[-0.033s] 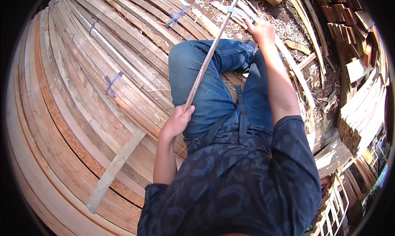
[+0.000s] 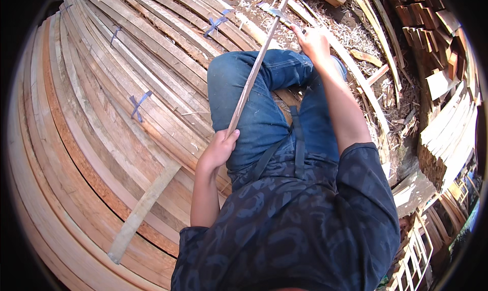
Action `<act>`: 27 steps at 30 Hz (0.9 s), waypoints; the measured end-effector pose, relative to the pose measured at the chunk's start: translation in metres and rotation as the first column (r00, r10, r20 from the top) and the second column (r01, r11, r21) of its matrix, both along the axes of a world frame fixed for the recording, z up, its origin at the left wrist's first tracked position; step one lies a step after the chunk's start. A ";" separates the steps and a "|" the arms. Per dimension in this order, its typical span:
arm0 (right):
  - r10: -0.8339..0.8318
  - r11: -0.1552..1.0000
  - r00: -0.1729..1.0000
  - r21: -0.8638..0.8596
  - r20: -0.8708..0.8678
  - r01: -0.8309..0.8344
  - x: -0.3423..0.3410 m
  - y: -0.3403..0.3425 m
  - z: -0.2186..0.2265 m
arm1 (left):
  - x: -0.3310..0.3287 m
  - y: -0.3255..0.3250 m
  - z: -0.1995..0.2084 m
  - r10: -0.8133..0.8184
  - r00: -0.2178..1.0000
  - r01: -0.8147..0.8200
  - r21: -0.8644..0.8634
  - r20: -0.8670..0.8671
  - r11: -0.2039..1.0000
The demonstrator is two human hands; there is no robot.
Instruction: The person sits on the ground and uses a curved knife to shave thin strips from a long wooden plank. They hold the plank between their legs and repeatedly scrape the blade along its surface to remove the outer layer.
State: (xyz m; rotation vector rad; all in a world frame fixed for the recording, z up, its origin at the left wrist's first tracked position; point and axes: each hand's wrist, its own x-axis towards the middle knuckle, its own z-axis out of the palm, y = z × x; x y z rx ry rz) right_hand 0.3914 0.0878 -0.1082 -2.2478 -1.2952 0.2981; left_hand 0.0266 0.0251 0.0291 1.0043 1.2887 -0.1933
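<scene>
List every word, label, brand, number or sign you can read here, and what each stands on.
None can be read.
Wooden strip in the left hand: no lettering visible.
Tool in the right hand: too small to tell whether it is marked.
Dark shirt: a blotchy pattern, no legible words.
Stacked boards: no readable marks.

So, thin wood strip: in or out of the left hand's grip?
In: the left hand is closed on the near end of the thin wood strip; its far end is out of frame.
</scene>
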 end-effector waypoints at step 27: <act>-0.013 1.000 0.975 0.005 -0.221 0.015 -0.059 -0.034 -0.003 | -0.014 0.007 -0.001 0.128 0.988 -0.093 -0.327 0.087 0.940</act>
